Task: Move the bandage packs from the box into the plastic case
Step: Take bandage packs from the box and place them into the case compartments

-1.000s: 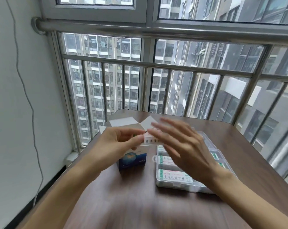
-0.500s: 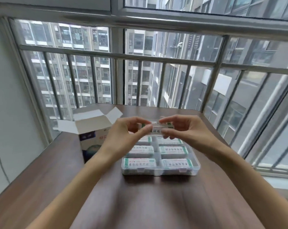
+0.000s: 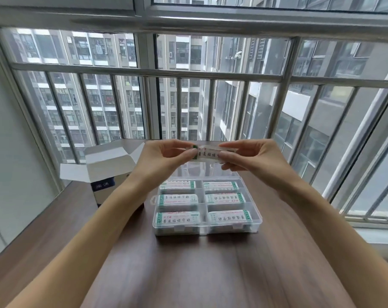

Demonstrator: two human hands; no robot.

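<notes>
A dark wooden table (image 3: 188, 274) stands before barred windows (image 3: 188, 96) facing grey high-rises.

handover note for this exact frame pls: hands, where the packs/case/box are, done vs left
Left hand and right hand: each pinches one end of a single bandage pack, held in the air above the far side of the plastic case.
Case: open on the table, six compartments visible, each holding packs.
Box: left of the case, flaps open; contents not visible.
Done: the visible compartments are filled.
Left: place the held pack, check the box for more.
</notes>
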